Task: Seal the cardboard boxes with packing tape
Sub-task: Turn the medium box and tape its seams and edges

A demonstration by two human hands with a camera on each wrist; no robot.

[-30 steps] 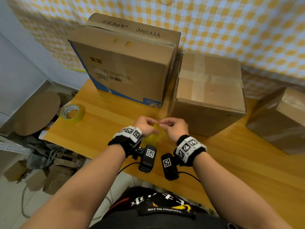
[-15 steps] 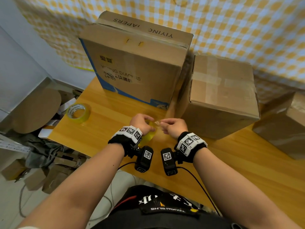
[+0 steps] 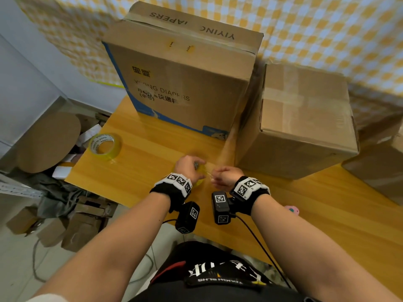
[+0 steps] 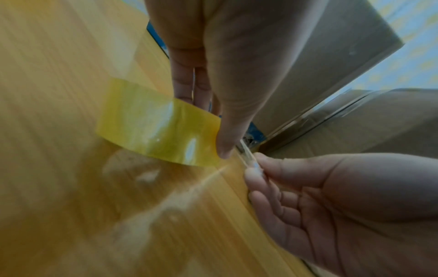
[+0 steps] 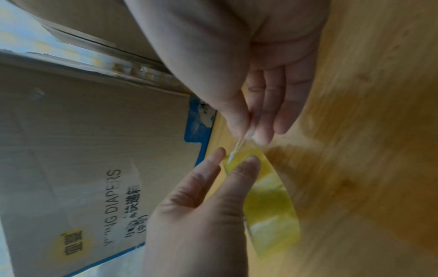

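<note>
My left hand [image 3: 192, 167] grips a yellow tape roll [image 4: 156, 131] just above the wooden table [image 3: 135, 177], thumb on the outside and fingers through the core. My right hand [image 3: 220, 176] pinches the roll's free end [image 4: 247, 155] between thumb and forefinger, right beside the left thumb. The right wrist view shows that pinched tape end [image 5: 239, 146] and the roll [image 5: 267, 202] in the left hand [image 5: 201, 215]. A tall diaper box [image 3: 185, 83] stands behind my hands. A smaller taped box [image 3: 305, 118] stands next to it on the right.
A second tape roll [image 3: 105, 147] lies flat near the table's left edge. A third cardboard box [image 3: 379, 168] sits at the far right. Cardboard scraps and a round board [image 3: 50, 142] lie on the floor to the left. A checked cloth hangs behind.
Both hands stay together on the roll. The right fingers have drawn a little away from the left, with a short strip of tape between them. My head has tilted.
</note>
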